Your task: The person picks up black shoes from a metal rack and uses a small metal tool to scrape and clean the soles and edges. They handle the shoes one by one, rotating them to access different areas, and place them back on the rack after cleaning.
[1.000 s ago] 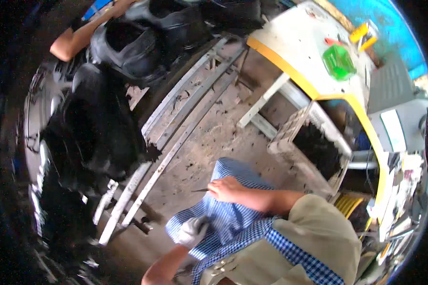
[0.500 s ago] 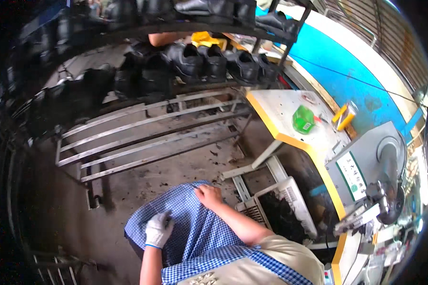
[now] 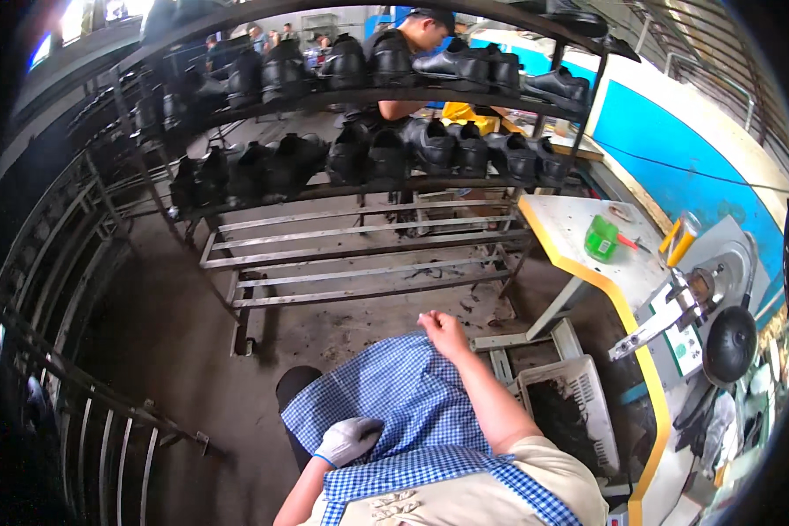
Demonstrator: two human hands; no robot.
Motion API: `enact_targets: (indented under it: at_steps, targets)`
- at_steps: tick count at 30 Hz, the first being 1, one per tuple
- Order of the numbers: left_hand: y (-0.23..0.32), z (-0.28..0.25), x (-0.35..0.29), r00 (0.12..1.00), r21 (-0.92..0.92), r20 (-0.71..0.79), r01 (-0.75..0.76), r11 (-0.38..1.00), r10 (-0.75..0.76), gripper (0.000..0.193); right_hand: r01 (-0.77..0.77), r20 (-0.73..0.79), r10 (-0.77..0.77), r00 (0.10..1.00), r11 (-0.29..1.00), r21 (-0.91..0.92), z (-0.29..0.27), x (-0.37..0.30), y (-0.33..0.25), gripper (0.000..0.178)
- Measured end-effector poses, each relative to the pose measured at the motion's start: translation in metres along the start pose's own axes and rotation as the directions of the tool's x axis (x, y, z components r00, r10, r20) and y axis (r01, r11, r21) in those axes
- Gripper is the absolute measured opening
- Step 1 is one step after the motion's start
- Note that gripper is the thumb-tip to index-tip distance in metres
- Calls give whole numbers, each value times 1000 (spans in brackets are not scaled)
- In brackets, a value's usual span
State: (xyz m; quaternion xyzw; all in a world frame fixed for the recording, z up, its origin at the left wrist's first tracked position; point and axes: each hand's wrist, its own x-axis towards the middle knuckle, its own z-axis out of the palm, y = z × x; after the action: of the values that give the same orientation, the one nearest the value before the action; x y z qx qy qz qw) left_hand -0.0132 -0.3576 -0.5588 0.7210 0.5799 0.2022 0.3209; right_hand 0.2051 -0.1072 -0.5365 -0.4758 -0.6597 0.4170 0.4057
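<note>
A blue-and-white checked apron [image 3: 394,377] is spread over my lap. My left hand [image 3: 349,440], in a white knit glove with a blue cuff edge, lies on the cloth with its fingers stretched loosely to the right. Bare and raised above the apron's far edge, my right hand [image 3: 445,333] has its fingers closed in a pinch; a small pale spot shows at the fingertips, too small to name. To its right on the floor is a white plastic crate [image 3: 587,412] with dark scraps inside.
Ahead stands a metal rack [image 3: 324,191] with rows of black shoes [image 3: 390,158]; a person [image 3: 416,35] is behind it. The yellow-edged table [image 3: 579,219] at right carries a green container [image 3: 600,238], a yellow cylinder [image 3: 682,238] and a grey machine [image 3: 728,254]. Another metal frame [image 3: 96,394] stands left.
My right hand has come off the apron cloth and risen above its far edge. My left hand stays on the apron. The view has tilted up, showing more of the rack and a person.
</note>
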Motion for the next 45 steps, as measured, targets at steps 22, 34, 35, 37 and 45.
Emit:
enact_targets:
  at_steps: [22,34,35,37,45]
  targets:
    - [-26,-106,60,905,-799,-243,17,601,-349,46,128,221,-22,975,870,-477,25,36,51,37]
    - [-82,-129,99,831,-814,-336,-19,580,-444,45,56,294,104,950,870,-490,37,45,57,33]
    - [-87,-127,96,825,-820,-349,-39,572,-444,45,57,297,100,950,877,-478,39,44,57,33]
    - [-96,-125,92,817,-822,-333,-7,570,-470,44,58,306,99,947,883,-465,44,42,56,34]
    - [-74,-126,85,869,-545,-303,179,819,-391,48,24,376,90,922,957,-288,54,48,77,29]
